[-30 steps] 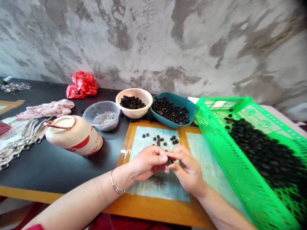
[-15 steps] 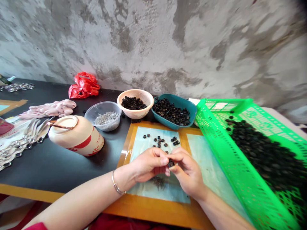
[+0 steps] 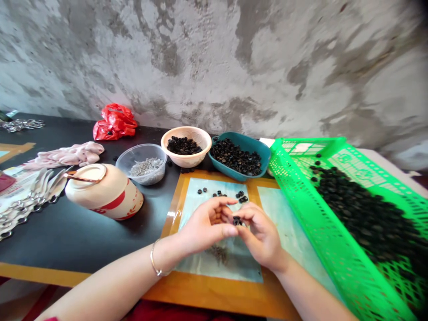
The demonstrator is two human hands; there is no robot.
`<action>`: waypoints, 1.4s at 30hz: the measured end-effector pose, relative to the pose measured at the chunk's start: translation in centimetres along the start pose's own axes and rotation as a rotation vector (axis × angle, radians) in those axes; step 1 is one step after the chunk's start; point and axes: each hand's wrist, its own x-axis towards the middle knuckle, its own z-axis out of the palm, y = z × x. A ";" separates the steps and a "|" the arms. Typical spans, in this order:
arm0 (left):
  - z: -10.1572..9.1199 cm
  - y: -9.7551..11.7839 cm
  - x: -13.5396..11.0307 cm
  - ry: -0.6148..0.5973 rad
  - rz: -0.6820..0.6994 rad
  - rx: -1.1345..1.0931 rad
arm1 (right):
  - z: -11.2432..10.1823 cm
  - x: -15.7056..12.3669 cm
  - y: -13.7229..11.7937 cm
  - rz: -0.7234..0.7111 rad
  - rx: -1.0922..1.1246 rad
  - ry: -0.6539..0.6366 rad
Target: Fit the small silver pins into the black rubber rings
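Between the thumb and fingers of my right hand [image 3: 262, 234] is a small black spool-shaped part [image 3: 237, 220]. My left hand [image 3: 207, 225] curves around its left side, index finger raised and thumb apart from it; the thumb tip lies close to the part, and I cannot tell if they touch. Both hands are over a pale blue sheet [image 3: 197, 209] taped down with brown tape. Several small black parts [image 3: 241, 196] lie on the sheet beyond my hands. Below them is a little pile of thin pins [image 3: 219, 254], partly covered by my left hand.
Behind the sheet stand a clear bowl [image 3: 158, 171] of grey pins, a pink bowl [image 3: 187, 161] and a teal basin [image 3: 265, 154] of black parts. A green basket [image 3: 310, 236] fills the right side. Leftward are a cream bottle [image 3: 107, 191], spoons [image 3: 36, 191], gloves [image 3: 65, 156] and a red bag [image 3: 115, 121].
My left index finger and thumb have parted from their pinch, and the fingers have spread. My right hand keeps its hold on the black part. The view has shifted slightly.
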 end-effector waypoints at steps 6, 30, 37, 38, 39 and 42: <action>0.1 -0.6 -0.7 0.062 0.142 0.356 | 0.2 -0.2 0.2 0.008 0.017 -0.060; 0.3 -1.4 -0.8 0.098 0.135 0.431 | 1.8 -0.8 -0.3 0.010 0.005 0.030; 0.8 -0.8 -0.7 0.137 0.094 0.240 | 1.5 -0.6 0.1 -0.029 0.001 0.014; 0.9 -0.6 -0.7 0.137 0.090 0.177 | 1.5 -0.5 0.1 -0.036 -0.001 0.024; 1.0 -0.5 -0.7 0.132 0.083 0.099 | 1.4 -0.5 0.0 -0.042 -0.005 0.032; 1.1 -0.2 -0.5 0.091 0.016 -0.131 | 1.0 -0.3 -0.2 -0.052 -0.026 0.027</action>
